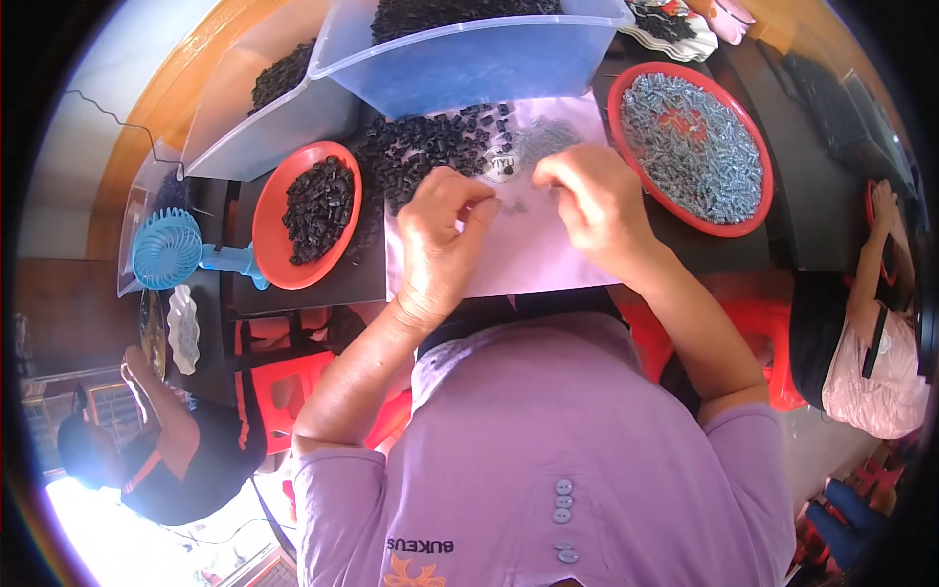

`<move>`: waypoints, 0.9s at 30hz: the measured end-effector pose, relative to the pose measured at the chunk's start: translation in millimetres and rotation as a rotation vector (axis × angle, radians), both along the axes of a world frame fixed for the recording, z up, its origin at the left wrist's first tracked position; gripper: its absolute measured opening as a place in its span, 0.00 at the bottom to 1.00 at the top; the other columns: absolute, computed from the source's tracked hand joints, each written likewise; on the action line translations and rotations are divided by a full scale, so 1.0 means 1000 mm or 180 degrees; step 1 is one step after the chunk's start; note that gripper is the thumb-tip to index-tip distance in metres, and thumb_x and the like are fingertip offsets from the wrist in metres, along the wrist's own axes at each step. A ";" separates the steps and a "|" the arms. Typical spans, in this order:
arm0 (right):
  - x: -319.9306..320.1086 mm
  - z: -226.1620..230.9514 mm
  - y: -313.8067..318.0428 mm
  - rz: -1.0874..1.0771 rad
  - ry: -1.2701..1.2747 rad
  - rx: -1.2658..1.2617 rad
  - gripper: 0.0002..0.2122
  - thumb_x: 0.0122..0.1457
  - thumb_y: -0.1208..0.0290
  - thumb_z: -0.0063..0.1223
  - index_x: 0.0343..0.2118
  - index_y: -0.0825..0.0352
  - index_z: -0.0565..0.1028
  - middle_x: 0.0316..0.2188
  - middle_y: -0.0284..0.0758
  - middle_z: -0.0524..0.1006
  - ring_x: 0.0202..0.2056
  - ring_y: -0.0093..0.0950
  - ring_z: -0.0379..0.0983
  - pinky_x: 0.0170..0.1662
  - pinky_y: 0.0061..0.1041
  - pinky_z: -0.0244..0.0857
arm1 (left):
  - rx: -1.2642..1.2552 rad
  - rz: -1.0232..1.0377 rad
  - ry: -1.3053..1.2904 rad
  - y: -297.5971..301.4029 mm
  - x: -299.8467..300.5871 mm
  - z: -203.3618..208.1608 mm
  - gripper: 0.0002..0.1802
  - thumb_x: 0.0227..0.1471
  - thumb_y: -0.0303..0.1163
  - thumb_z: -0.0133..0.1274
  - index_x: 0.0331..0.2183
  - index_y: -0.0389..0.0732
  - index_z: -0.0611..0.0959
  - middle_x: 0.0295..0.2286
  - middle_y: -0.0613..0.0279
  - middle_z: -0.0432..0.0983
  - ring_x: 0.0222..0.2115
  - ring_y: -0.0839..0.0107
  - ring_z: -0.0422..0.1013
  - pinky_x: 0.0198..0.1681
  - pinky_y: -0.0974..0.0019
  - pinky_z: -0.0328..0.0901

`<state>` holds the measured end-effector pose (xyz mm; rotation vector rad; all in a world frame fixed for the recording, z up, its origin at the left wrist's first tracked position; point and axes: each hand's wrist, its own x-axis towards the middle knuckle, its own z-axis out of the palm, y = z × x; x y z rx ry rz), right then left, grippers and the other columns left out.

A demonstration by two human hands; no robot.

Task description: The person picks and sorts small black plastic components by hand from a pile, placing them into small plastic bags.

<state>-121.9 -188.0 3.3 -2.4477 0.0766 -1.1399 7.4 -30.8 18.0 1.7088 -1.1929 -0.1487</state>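
My left hand (442, 230) is over the pink sheet (509, 264), its thumb and forefinger pressed together in a pinch. What lies between those fingertips is too small to make out. Across from it, my right hand (599, 201) has its fingers curled, with the fingertips close together; anything in them is hidden. The hands are apart. Beyond the left hand spreads a pile of small black plastic parts (430, 137). A little heap of small metal pieces (548, 137), probably springs, lies beyond the right hand, and a few more pieces (514, 206) are scattered between the hands.
A red basin (766, 186) of small silvery springs stands right; an orange-red bowl (269, 230) of black parts stands left. Plastic tubs (469, 73) (264, 137) hold more black parts at the back. A blue fan (168, 249) sits far left. Co-workers (186, 450) (875, 362) sit at both sides.
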 end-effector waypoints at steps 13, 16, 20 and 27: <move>-0.011 0.019 0.036 0.0678 -0.0394 0.1076 0.11 0.46 0.86 0.55 0.34 0.68 0.74 0.29 0.36 0.75 0.32 0.32 0.74 0.35 0.27 0.67 | 0.0363 -0.0231 0.4375 0.005 -0.031 0.020 0.10 0.58 0.31 0.51 0.32 0.33 0.79 0.22 0.60 0.75 0.19 0.77 0.68 0.17 0.77 0.58; -0.009 0.013 0.033 0.0853 -0.0245 0.1567 0.09 0.48 0.85 0.57 0.33 0.70 0.74 0.29 0.36 0.75 0.33 0.31 0.74 0.36 0.26 0.67 | 0.0163 -0.0128 0.4553 0.006 -0.033 0.016 0.09 0.58 0.31 0.51 0.31 0.33 0.79 0.22 0.60 0.74 0.19 0.76 0.68 0.17 0.76 0.57; -0.005 0.006 0.038 0.0803 -0.0264 0.1746 0.06 0.51 0.85 0.58 0.32 0.72 0.74 0.29 0.35 0.75 0.32 0.27 0.74 0.36 0.24 0.67 | -0.0008 -0.0042 0.4589 0.005 -0.034 0.017 0.09 0.58 0.31 0.51 0.30 0.35 0.78 0.22 0.62 0.74 0.19 0.76 0.68 0.17 0.75 0.57; 0.002 0.008 0.040 0.0580 -0.0178 0.2366 0.03 0.55 0.82 0.57 0.32 0.72 0.74 0.28 0.33 0.75 0.31 0.19 0.71 0.36 0.19 0.65 | 0.0137 0.0322 0.2675 0.005 -0.020 0.016 0.12 0.57 0.35 0.55 0.29 0.35 0.81 0.22 0.63 0.74 0.20 0.75 0.69 0.22 0.74 0.60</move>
